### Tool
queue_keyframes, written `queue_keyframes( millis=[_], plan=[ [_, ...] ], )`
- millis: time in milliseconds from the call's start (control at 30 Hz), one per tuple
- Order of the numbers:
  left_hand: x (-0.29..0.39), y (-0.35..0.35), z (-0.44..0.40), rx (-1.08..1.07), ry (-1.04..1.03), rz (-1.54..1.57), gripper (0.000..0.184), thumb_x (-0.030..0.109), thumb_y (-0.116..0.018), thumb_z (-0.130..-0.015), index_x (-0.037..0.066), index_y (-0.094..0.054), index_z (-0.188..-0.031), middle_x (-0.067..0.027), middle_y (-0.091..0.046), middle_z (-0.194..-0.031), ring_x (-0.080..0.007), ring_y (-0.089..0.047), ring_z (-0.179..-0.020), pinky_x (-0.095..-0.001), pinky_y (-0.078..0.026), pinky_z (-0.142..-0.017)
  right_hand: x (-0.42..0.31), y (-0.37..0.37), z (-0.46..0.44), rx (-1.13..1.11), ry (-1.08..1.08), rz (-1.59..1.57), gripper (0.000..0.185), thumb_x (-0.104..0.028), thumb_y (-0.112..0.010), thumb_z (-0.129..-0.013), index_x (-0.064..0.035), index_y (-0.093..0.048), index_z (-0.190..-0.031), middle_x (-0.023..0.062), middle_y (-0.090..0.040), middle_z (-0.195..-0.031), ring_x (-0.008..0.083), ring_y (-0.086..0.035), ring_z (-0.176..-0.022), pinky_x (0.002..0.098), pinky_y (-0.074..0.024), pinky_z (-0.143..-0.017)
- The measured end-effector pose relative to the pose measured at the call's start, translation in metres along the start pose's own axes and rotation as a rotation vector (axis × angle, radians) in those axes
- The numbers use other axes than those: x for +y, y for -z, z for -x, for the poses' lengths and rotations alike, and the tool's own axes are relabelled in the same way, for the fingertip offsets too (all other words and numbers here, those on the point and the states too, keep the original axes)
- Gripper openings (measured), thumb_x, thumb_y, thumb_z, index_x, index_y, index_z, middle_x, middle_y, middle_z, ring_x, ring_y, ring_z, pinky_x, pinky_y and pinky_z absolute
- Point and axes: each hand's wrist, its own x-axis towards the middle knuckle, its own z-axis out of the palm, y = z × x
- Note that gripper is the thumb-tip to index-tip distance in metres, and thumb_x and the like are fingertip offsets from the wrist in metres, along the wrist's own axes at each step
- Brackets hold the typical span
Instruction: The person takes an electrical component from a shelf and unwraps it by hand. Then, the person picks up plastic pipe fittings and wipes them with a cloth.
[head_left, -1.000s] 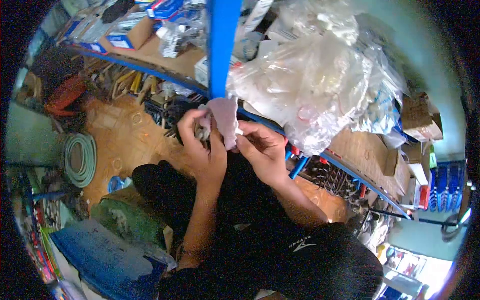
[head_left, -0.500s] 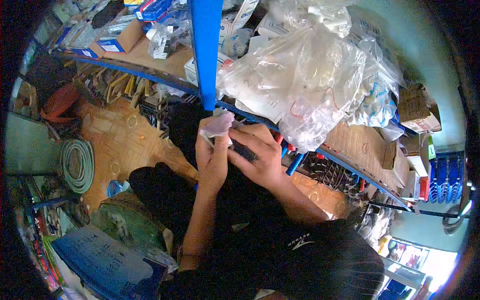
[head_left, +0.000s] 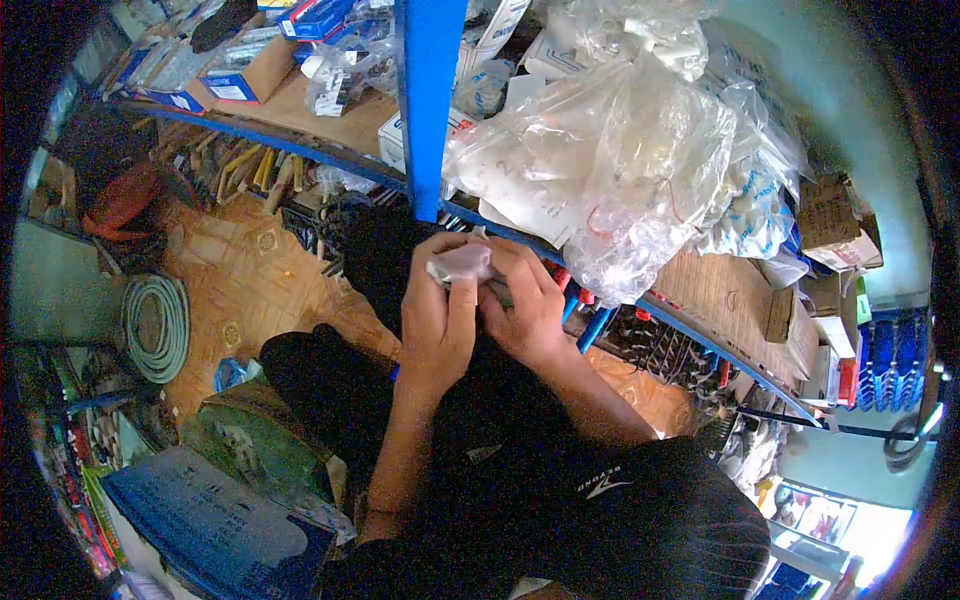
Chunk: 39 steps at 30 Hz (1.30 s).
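Observation:
A small crumpled pinkish-white cloth or paper (head_left: 462, 263) is held between both hands, in front of the blue shelf post. My left hand (head_left: 437, 318) is closed round it, with the thumb pressed on its near side. My right hand (head_left: 526, 305) has its bent fingers pressed on the right end of the same bundle. The palms and whatever the wrapping may cover are hidden.
A blue post (head_left: 424, 110) rises just beyond the hands. Clear plastic bags (head_left: 640, 150) lie on the right shelf, open boxes (head_left: 255, 68) on the left one. A coiled hose (head_left: 156, 328) lies on the floor, and a blue box (head_left: 215, 520) sits at lower left.
The pinkish-white piece, upright and spread earlier, is now folded down into a compact bundle. My right hand's fingers have moved up and over its right end.

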Motion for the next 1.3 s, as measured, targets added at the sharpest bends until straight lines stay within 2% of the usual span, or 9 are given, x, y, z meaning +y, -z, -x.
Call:
queue_keyframes(
  millis=[333,433,467,600,833,967,1067,1233,1300],
  plan=[
    [-0.003,-0.007,0.0,0.152,-0.024,-0.177,0.029,0.022,-0.048,-0.107,-0.003,-0.056,-0.119,-0.0184,-0.066,-0.098,-0.031,-0.065,-0.089,-0.0397,-0.051,-0.083,-0.018,0.001,-0.007,0.078,-0.14,-0.071,0.04,-0.001,-0.078,-0.081,-0.0024,-0.066,-0.119,0.0181,-0.07,-0.115,0.035,-0.069,-0.103,0.0388,-0.0566,-0.088],
    [-0.011,-0.012,-0.003,0.251,-0.019,-0.041,0.029,0.022,-0.047,-0.107,-0.002,-0.055,-0.121,-0.013,-0.066,-0.095,-0.027,-0.065,-0.088,-0.0404,-0.052,-0.083,-0.019,-0.001,-0.01,0.121,-0.187,-0.073,0.038,-0.003,-0.077,-0.083,-0.0017,-0.066,-0.118,0.0185,-0.071,-0.112,0.0337,-0.07,-0.1,0.0387,-0.0561,-0.087],
    [-0.023,-0.007,-0.008,0.198,-0.092,0.03,0.032,0.023,-0.049,-0.108,-0.002,-0.054,-0.127,-0.0073,-0.065,-0.095,-0.0164,-0.06,-0.08,-0.0333,-0.051,-0.071,-0.018,0.001,-0.013,0.132,-0.207,-0.072,0.036,-0.003,-0.077,-0.083,-0.0015,-0.065,-0.118,0.0188,-0.071,-0.111,0.0336,-0.07,-0.098,0.0388,-0.056,-0.086],
    [-0.019,0.013,-0.002,0.082,0.237,0.308,0.045,0.027,-0.055,-0.106,-0.002,-0.05,-0.14,-0.0039,-0.064,-0.094,-0.0025,-0.047,-0.068,-0.0197,-0.037,-0.055,-0.017,0.006,-0.015,0.215,-0.286,-0.085,0.031,-0.004,-0.076,-0.085,-0.0001,-0.065,-0.114,0.018,-0.071,-0.103,0.0308,-0.07,-0.091,0.0369,-0.0545,-0.082],
    [-0.022,0.007,-0.011,0.155,0.412,0.839,0.055,0.03,-0.049,-0.107,-0.008,-0.041,-0.148,-0.0089,-0.065,-0.114,-0.0135,-0.06,-0.09,-0.0257,-0.047,-0.073,-0.014,0.006,-0.017,0.212,-0.199,-0.06,0.032,-0.003,-0.079,-0.082,-0.002,-0.068,-0.112,0.0181,-0.069,-0.107,0.0309,-0.069,-0.096,0.037,-0.0546,-0.084],
    [-0.034,0.004,-0.005,0.053,0.151,0.758,0.055,0.016,-0.058,-0.103,-0.008,-0.04,-0.149,-0.0125,-0.063,-0.127,-0.0186,-0.061,-0.112,-0.0317,-0.049,-0.097,-0.014,0.004,-0.014,0.088,-0.161,-0.104,0.037,-0.003,-0.081,-0.079,-0.0052,-0.071,-0.114,0.0176,-0.066,-0.116,0.0319,-0.068,-0.101,0.0368,-0.0547,-0.087],
    [-0.036,0.006,-0.006,0.119,0.243,0.793,0.052,0.005,-0.064,-0.096,-0.008,-0.047,-0.144,-0.0122,-0.062,-0.128,-0.0202,-0.06,-0.118,-0.0337,-0.046,-0.106,-0.02,0.006,-0.021,0.019,-0.125,-0.12,0.038,-0.006,-0.082,-0.08,-0.0047,-0.071,-0.116,0.0172,-0.065,-0.116,0.0304,-0.068,-0.102,0.0362,-0.0543,-0.088],
    [-0.051,0.009,-0.005,0.069,0.134,0.73,0.038,-0.002,-0.065,-0.087,-0.003,-0.057,-0.124,-0.008,-0.061,-0.121,-0.0193,-0.061,-0.113,-0.0327,-0.049,-0.1,-0.016,-0.001,-0.016,-0.075,-0.022,-0.18,0.034,-0.008,-0.08,-0.084,-0.0023,-0.072,-0.116,0.0162,-0.066,-0.113,0.0263,-0.067,-0.102,0.0341,-0.0537,-0.089],
    [-0.069,0.012,-0.001,-0.059,0.141,1.077,0.037,0.0,-0.066,-0.087,-0.002,-0.057,-0.123,-0.0073,-0.061,-0.117,-0.0192,-0.061,-0.11,-0.0321,-0.049,-0.098,-0.015,-0.003,-0.015,-0.029,-0.216,-0.243,0.043,-0.013,-0.084,-0.08,-0.0058,-0.07,-0.12,0.0125,-0.067,-0.111,0.0294,-0.068,-0.1,0.0359,-0.0548,-0.088]
  ],
)
